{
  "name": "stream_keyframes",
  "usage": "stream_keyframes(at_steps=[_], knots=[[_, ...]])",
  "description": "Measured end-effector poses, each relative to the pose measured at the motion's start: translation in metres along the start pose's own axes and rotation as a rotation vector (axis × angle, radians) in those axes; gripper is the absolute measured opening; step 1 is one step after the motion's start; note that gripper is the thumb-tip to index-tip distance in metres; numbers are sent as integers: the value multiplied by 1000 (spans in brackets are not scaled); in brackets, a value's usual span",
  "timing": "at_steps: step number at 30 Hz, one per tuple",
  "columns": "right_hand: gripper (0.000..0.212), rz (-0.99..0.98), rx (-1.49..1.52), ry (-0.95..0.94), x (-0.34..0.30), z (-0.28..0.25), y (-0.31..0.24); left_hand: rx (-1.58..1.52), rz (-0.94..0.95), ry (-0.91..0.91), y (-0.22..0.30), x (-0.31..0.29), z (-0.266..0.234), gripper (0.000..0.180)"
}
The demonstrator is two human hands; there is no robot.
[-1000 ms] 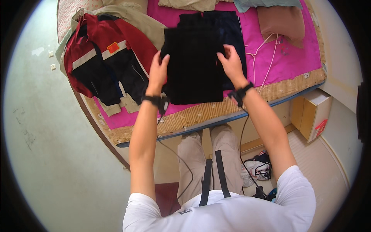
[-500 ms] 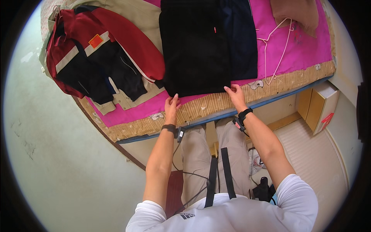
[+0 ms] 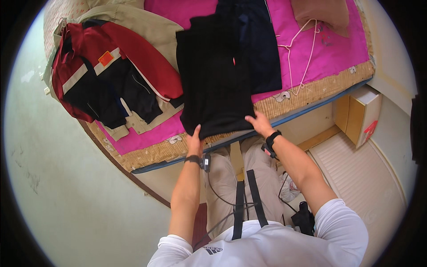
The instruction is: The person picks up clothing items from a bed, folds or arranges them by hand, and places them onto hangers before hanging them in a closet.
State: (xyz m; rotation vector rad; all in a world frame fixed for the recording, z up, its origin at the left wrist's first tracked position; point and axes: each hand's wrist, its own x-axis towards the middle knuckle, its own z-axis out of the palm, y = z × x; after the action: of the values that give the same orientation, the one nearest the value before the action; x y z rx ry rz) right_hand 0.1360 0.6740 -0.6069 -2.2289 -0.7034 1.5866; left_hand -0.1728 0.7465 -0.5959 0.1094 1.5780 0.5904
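A person stands at the near edge of a bed (image 3: 307,95) covered with a bright pink sheet (image 3: 338,58), both arms stretched forward over it. The left hand (image 3: 194,139) grips the near left corner of a black garment (image 3: 213,75), thumb up on top of the cloth and the fingers hidden beneath the hem, so the hand is closed on the fabric. The right hand (image 3: 260,123) rests at the near right corner of the same garment, fingers spread and lying partly over the hem; whether it pinches the cloth or only presses on it cannot be told. The black garment lies flat and folded lengthwise on the bed, its near hem reaching the mattress edge and hanging slightly past it. Under its far right side lies a dark navy garment (image 3: 262,49), partly covered. To the left, well apart from the hands, sits a heap of clothing: a red and black jacket (image 3: 106,75) on top of a beige garment (image 3: 142,26). A white wire hanger (image 3: 302,49) lies on the sheet to the right, beside a brownish pillow (image 3: 322,13). A small wooden cabinet (image 3: 362,113) stands on the floor at the right of the bed
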Motion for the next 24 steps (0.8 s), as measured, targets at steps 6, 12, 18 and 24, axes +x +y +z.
stream_keyframes(at_steps=[6, 12, 18, 24], knots=[[32, 237, -267, -249, -63, -2, 27, 225, -239, 203, -33, -38, -46, 62], [24, 60, -455, 306, -16, -92, 21, 708, -154, 412, -53, -32, -94, 42], [74, 75, -654, 742, 65, -197, -9, 377, 3, -359, 71, -140, 74, 27], [111, 355, -754, 512, 118, -210, -32, 372, 538, -1019, 178, -243, 225, 27]])
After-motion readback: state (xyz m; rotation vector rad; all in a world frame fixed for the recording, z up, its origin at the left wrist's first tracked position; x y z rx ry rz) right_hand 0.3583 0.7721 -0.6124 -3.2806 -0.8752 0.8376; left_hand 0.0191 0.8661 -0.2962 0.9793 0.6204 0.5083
